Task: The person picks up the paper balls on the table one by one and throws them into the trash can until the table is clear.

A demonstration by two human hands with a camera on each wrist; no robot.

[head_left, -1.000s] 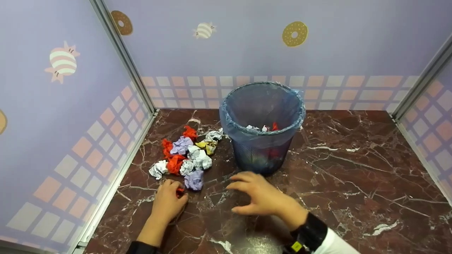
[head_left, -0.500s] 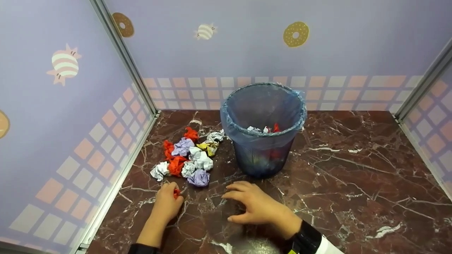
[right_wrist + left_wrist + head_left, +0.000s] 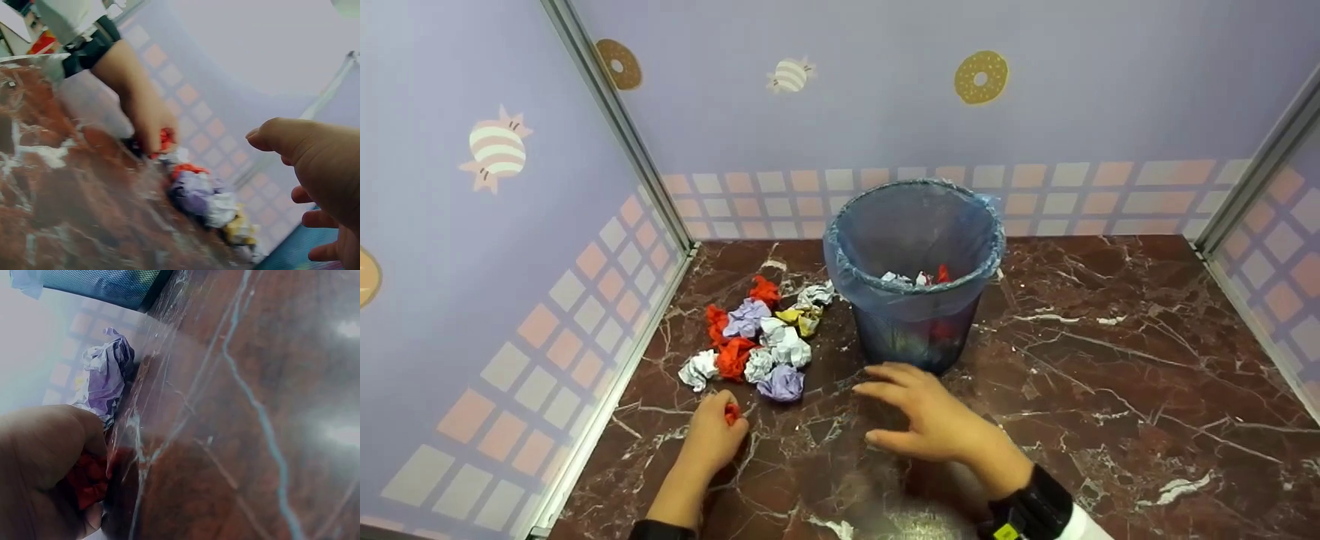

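My left hand (image 3: 715, 433) grips a crumpled red paper ball (image 3: 89, 479), low over the tabletop in front of the paper pile. Closest to that hand lie a white paper ball (image 3: 699, 370) and a lilac one (image 3: 781, 383). The rest of the pile, in red, white, lilac and yellow, stretches back to the left of the bin; a red ball (image 3: 735, 358) sits near its middle. My right hand (image 3: 926, 416) hovers with thumb and fingers spread, holding nothing, in front of the mesh wastebasket (image 3: 915, 330). In the right wrist view its thumb (image 3: 275, 135) points toward the pile.
A blue plastic liner (image 3: 840, 262) folds over the wastebasket's rim, with several white and red paper balls (image 3: 921, 278) inside. Lilac walls (image 3: 885, 112) enclose the dark red marbled tabletop (image 3: 1110, 360) at the left, back and right.
My left hand has drawn slightly back with the red paper ball. The near lilac ball has shifted a little right. My right hand moved toward me, then forward and right again.
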